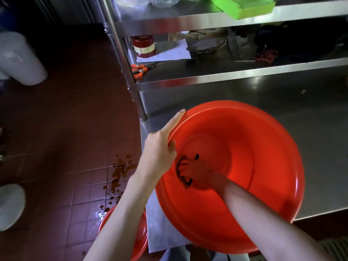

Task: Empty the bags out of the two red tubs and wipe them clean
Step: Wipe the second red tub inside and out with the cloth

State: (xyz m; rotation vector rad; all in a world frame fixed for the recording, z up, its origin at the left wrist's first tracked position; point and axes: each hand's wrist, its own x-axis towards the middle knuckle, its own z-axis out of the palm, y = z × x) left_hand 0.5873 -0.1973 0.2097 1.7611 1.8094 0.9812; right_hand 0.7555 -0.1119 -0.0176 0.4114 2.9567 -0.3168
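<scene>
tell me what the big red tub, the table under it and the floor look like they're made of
Big red tub: looks like plastic, smooth and glossy, with soft highlights on its moulded rim.
Table: most likely stainless steel, a brushed grey sheet showing blurred reflections, like the shelves above it.
Floor: square dark red-brown tiles with visible grout lines, probably ceramic or quarry tile; it shines where wet.

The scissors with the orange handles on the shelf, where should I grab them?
Take the scissors by the orange handle loops, coming from the open front-left corner of the shelf. The loops lie nearest that edge, while the blades point back toward the paper, so your fingers stay off the sharp end.
</scene>
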